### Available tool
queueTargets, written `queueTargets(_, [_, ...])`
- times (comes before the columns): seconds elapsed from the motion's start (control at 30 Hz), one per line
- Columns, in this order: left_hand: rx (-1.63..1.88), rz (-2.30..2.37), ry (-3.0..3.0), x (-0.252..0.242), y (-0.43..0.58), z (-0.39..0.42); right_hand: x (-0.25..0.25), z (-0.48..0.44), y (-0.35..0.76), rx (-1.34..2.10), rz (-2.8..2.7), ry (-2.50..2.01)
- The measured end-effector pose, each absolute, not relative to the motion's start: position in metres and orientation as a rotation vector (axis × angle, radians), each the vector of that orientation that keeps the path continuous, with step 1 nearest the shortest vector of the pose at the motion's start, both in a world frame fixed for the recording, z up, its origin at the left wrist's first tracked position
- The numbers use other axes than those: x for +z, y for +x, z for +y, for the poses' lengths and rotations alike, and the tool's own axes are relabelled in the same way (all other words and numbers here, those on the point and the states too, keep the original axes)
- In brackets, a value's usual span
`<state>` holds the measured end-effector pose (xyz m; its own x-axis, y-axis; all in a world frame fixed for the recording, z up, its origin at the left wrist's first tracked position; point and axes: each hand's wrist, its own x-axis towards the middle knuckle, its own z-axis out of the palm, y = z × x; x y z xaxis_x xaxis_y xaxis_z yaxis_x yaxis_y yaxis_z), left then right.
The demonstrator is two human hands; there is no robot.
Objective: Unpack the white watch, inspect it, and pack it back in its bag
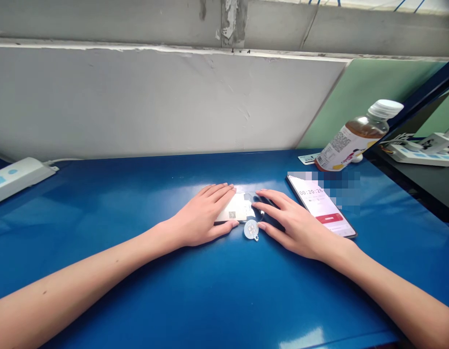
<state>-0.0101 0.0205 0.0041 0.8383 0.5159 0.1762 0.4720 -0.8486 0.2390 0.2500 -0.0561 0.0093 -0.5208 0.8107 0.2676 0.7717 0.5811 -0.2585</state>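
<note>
One white power strip [13,180] is lying at the far left of the blue desk [209,300]. My left fingers [224,195] are spreading wide across a flat white card [235,208], thumb along its near edge. Between my thumbs, a round pale tag [251,230] is lying on the desk. My right fingers [270,210] are curving wide apart, thumb tip beside the tag. Farther right, a phone [311,189] is displaying a timer; a bottle [349,140] is standing behind it.

Indoor workstation, blue tabletop [180,300], white back panel [155,102], power strip [26,175] at left
</note>
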Motion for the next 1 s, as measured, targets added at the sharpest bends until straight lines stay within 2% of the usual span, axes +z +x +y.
queueTargets(1.0, [0.35,0.775,2.819,0.0048,-0.0095,0.0205,0.0089,-0.0558,0.2512,0.159,-2.465,-1.28])
